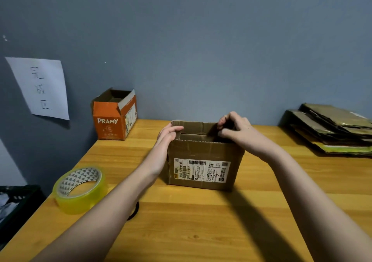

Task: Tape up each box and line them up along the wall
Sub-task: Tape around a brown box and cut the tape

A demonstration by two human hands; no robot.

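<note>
Head view: brown box [203,161] upright on counter [201,221], left hand [168,136] pinching left flap, right hand [234,128] gripping right flap; tape roll [79,189] near left.

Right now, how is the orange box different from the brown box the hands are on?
The orange box says PRAMY; the brown box carries a white shipping label. The orange box stands against the wall, untouched; the brown box sits mid-table with the left hand and right hand on its top flaps. The brown box looks bigger. Both are cardboard, with open, untaped tops.
</note>
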